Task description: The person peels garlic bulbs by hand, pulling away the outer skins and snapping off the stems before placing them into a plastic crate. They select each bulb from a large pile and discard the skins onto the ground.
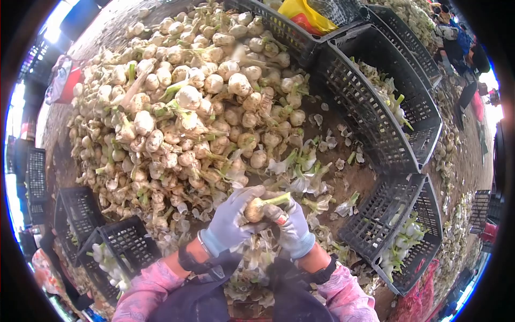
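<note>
Both of my hands wear pale gloves and meet in front of my body. My left hand (230, 217) is wrapped round the bulb end of a garlic bulb (253, 210), whose green stem points up and right. Against the stem side of the same bulb, my right hand (289, 222) has its fingers closed, with the thumb near the stem base. Just beyond my hands rises a large heap of garlic (188, 107) with stems and roots on. Peeled skins and stem scraps (306, 174) lie on the ground beside and below my hands.
Black crates holding trimmed garlic stand at the right (370, 91), lower right (383, 220) and lower left (129, 241). A yellow bag (308, 15) lies in a crate at the top. A red container (70, 83) is at the far left. Other people (475, 56) are at the upper right edge.
</note>
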Motion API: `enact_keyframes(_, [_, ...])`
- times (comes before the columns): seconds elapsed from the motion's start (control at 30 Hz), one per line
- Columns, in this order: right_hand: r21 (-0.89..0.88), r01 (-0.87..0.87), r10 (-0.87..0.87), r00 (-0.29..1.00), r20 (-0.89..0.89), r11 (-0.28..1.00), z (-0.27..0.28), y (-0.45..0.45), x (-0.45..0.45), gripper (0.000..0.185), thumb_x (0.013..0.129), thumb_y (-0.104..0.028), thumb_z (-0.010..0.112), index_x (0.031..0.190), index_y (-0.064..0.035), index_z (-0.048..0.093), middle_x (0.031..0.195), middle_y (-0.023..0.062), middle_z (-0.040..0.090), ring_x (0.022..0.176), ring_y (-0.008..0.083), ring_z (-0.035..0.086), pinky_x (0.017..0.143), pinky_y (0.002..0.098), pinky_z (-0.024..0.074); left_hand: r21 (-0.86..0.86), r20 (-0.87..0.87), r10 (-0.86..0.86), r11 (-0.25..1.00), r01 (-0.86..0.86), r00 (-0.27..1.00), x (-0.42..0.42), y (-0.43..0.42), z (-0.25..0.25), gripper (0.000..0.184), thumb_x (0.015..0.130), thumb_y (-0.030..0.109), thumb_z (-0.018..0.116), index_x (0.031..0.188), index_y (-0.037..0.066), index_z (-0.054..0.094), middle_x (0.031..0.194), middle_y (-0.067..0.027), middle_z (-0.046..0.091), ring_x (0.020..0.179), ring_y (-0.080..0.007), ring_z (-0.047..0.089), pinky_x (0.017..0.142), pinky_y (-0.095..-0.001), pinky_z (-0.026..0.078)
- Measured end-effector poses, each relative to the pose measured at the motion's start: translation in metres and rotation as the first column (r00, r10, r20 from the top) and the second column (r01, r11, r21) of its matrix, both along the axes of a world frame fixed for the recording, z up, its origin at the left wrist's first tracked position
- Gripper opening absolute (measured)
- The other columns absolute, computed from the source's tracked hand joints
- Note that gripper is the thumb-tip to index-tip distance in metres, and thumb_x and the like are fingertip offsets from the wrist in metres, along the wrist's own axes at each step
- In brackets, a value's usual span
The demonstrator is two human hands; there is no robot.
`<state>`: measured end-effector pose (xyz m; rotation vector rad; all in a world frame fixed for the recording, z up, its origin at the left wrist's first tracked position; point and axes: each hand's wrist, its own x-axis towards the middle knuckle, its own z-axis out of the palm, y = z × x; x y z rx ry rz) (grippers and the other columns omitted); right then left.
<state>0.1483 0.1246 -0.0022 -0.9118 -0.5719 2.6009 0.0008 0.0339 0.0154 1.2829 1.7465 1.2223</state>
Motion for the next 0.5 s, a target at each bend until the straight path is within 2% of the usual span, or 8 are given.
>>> enact_keyframes(0.1, [0.044, 0.009, -0.009, 1.000, 0.006, 0.999, -0.001, 0.000, 0.005, 0.031, 0.091, -0.007, 0.066, 0.120, 0.0001, 0.058, 0.110, 0.0098, 0.065, 0.101, 0.0147, 0.063, 0.087, 0.0297, 0.0529, -0.003, 0.036, -0.031, 1.000, 0.031, 0.999, -0.002, -0.004, -0.004, 0.075, 0.068, 0.012, 0.086, 0.133, 0.003, 0.049, 0.119, -0.0140, 0.061, 0.108, -0.0269, 0.062, 0.093, -0.0343, 0.048])
enact_keyframes(0.2, [0.011, 0.000, -0.001, 1.000, 0.021, 1.000, 0.012, 0.004, 0.006, 0.031, 0.091, -0.007, 0.067, 0.121, 0.0005, 0.061, 0.111, 0.0078, 0.066, 0.102, 0.0137, 0.062, 0.089, 0.0279, 0.0506, -0.038, 0.409, 0.008, 0.999, 0.008, 0.912, 0.004, -0.006, -0.007, 0.078, 0.073, 0.007, 0.083, 0.139, -0.003, 0.042, 0.128, -0.0119, 0.058, 0.117, -0.0184, 0.056, 0.098, -0.0327, 0.046])
enact_keyframes(0.3, [0.243, -0.054, 0.038, 0.997, 0.069, 0.968, 0.013, 0.007, 0.010, 0.025, 0.091, -0.006, 0.065, 0.115, 0.0001, 0.064, 0.112, 0.0058, 0.066, 0.100, 0.0132, 0.061, 0.088, 0.0273, 0.0499, -0.044, 0.351, -0.042, 0.997, 0.062, 0.935, 0.002, -0.005, -0.002, 0.079, 0.076, 0.009, 0.082, 0.140, -0.006, 0.039, 0.127, -0.0103, 0.059, 0.118, -0.0134, 0.052, 0.100, -0.0316, 0.045])
enact_keyframes(0.4, [0.502, -0.151, 0.057, 0.978, 0.199, 0.851, 0.008, 0.010, 0.014, 0.019, 0.092, -0.007, 0.063, 0.109, -0.0012, 0.067, 0.110, 0.0067, 0.067, 0.098, 0.0153, 0.062, 0.088, 0.0289, 0.0489, -0.058, 0.479, -0.039, 0.995, 0.076, 0.877, 0.005, -0.009, -0.004, 0.077, 0.082, 0.019, 0.077, 0.143, -0.003, 0.036, 0.127, -0.0108, 0.058, 0.114, -0.0150, 0.056, 0.098, -0.0321, 0.046])
enact_keyframes(0.43, [0.711, -0.162, 0.033, 0.981, 0.192, 0.684, 0.008, 0.014, 0.014, 0.019, 0.091, -0.008, 0.063, 0.108, -0.0016, 0.067, 0.109, 0.0078, 0.067, 0.097, 0.0163, 0.062, 0.087, 0.0294, 0.0487, -0.075, 0.797, -0.034, 0.985, 0.154, 0.602, 0.002, -0.010, -0.003, 0.076, 0.084, 0.022, 0.074, 0.144, -0.003, 0.035, 0.127, -0.0109, 0.058, 0.111, -0.0154, 0.057, 0.097, -0.0323, 0.047])
enact_keyframes(0.47, [0.868, -0.164, 0.014, 0.984, 0.179, 0.468, 0.008, 0.021, 0.013, 0.018, 0.091, -0.009, 0.063, 0.108, -0.0020, 0.067, 0.109, 0.0089, 0.067, 0.096, 0.0174, 0.062, 0.087, 0.0299, 0.0485, -0.058, 0.975, 0.005, 0.971, 0.231, 0.223, -0.003, -0.011, 0.000, 0.075, 0.085, 0.025, 0.072, 0.145, -0.002, 0.034, 0.127, -0.0110, 0.057, 0.108, -0.0158, 0.059, 0.095, -0.0325, 0.048])
enact_keyframes(0.5, [0.962, -0.159, -0.002, 0.986, 0.164, 0.223, 0.007, 0.023, 0.014, 0.018, 0.091, -0.010, 0.063, 0.107, -0.0025, 0.067, 0.108, 0.0101, 0.067, 0.096, 0.0184, 0.063, 0.087, 0.0304, 0.0483, -0.013, 0.978, 0.074, 0.956, 0.294, -0.195, -0.006, -0.014, 0.001, 0.075, 0.087, 0.028, 0.069, 0.145, -0.002, 0.033, 0.127, -0.0111, 0.057, 0.105, -0.0163, 0.060, 0.094, -0.0327, 0.049])
